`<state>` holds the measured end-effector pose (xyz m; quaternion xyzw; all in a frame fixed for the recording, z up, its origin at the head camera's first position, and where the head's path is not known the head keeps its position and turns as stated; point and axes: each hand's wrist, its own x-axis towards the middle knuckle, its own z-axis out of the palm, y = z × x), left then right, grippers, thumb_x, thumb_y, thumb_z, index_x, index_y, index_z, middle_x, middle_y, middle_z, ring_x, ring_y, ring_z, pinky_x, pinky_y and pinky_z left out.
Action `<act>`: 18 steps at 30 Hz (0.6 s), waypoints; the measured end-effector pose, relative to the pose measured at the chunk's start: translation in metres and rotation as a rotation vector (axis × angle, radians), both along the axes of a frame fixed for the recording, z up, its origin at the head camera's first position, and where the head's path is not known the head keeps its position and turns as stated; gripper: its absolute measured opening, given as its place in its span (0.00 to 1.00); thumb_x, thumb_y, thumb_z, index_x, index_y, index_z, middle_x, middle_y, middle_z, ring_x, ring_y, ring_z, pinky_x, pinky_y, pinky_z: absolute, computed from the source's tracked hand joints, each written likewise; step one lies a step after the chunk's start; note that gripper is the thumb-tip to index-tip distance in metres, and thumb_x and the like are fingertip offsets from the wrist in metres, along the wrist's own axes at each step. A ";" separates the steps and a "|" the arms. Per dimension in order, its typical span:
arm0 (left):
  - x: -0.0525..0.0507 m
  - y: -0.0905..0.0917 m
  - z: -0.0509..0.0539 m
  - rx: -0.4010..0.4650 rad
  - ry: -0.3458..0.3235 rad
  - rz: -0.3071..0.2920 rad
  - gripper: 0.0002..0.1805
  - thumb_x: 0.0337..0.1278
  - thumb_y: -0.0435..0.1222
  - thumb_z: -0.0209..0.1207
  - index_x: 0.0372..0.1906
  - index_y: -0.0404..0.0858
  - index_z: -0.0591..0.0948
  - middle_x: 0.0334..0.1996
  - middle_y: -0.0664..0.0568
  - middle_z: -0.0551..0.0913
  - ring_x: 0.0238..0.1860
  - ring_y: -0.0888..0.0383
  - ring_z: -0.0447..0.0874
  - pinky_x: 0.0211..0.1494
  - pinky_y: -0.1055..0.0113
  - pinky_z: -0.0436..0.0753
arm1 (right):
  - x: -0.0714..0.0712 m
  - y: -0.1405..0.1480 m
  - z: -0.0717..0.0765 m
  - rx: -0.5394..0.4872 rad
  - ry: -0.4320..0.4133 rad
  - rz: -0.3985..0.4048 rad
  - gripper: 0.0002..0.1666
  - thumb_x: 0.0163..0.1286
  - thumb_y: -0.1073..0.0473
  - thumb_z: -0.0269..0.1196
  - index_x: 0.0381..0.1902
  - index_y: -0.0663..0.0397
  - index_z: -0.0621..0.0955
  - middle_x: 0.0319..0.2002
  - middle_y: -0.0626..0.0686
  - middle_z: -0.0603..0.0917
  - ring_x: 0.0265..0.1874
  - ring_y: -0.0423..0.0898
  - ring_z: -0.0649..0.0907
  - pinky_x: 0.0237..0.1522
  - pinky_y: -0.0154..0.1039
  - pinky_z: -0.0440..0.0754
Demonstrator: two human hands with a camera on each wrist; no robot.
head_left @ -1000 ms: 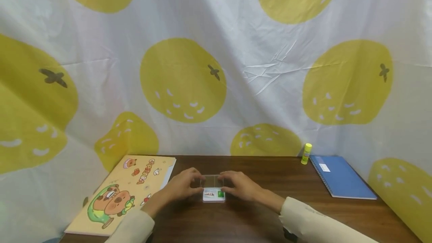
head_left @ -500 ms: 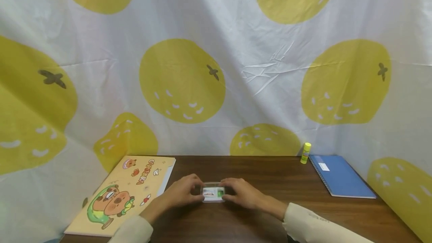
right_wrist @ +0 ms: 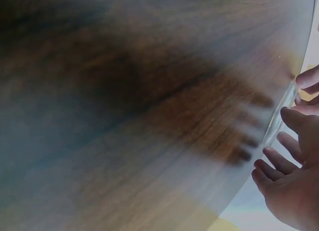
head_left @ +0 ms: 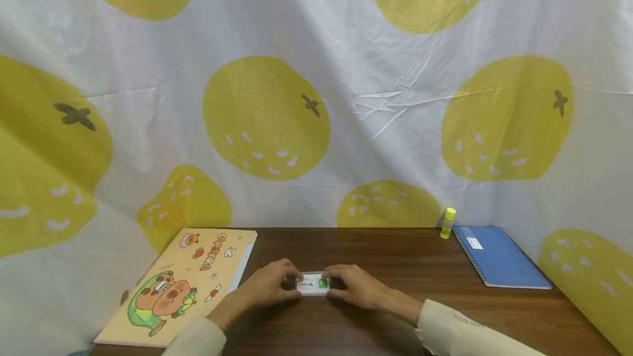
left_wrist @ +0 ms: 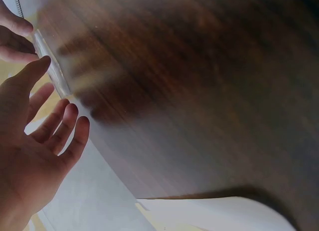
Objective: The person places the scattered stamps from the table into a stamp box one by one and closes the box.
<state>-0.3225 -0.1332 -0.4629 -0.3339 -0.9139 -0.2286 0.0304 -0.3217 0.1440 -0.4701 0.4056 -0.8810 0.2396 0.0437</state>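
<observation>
A small clear plastic case (head_left: 312,284) lies flat on the table, its lid down, with a white and green printed card showing through. My left hand (head_left: 269,283) holds its left end between thumb and forefinger. At the opposite end, my right hand (head_left: 357,285) has thumb and forefinger on the case in the same way. Only the thin edge of the case (left_wrist: 52,66) shows in the left wrist view, where the other fingers of the left hand (left_wrist: 37,146) are spread off it. In the right wrist view, the case (right_wrist: 279,116) is likewise seen edge-on.
A capybara-printed folder (head_left: 173,290) lies on the left of the dark wooden table (head_left: 386,251). At the back right stands a yellow glue stick (head_left: 448,223), beside a blue spiral notebook (head_left: 501,257). A fruit-patterned curtain (head_left: 386,142) hangs behind and along the sides.
The clear lid, raised behind the case a second ago, has come down over the card. Both hands lowered with it, toward me, and stay at the two ends of the case.
</observation>
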 end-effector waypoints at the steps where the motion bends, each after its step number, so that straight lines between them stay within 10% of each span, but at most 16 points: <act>1: 0.000 0.000 0.000 0.002 -0.002 0.000 0.18 0.57 0.47 0.74 0.49 0.44 0.87 0.47 0.57 0.82 0.44 0.56 0.83 0.45 0.62 0.83 | 0.000 0.000 0.001 0.001 -0.002 0.000 0.22 0.72 0.58 0.70 0.59 0.61 0.83 0.61 0.63 0.83 0.62 0.57 0.82 0.64 0.52 0.78; 18: -0.002 0.001 -0.001 -0.006 0.016 -0.005 0.16 0.56 0.45 0.75 0.46 0.44 0.87 0.45 0.58 0.81 0.43 0.58 0.82 0.45 0.62 0.82 | -0.002 -0.004 0.005 0.042 -0.014 -0.020 0.20 0.67 0.60 0.73 0.55 0.58 0.84 0.57 0.56 0.86 0.57 0.51 0.85 0.59 0.46 0.82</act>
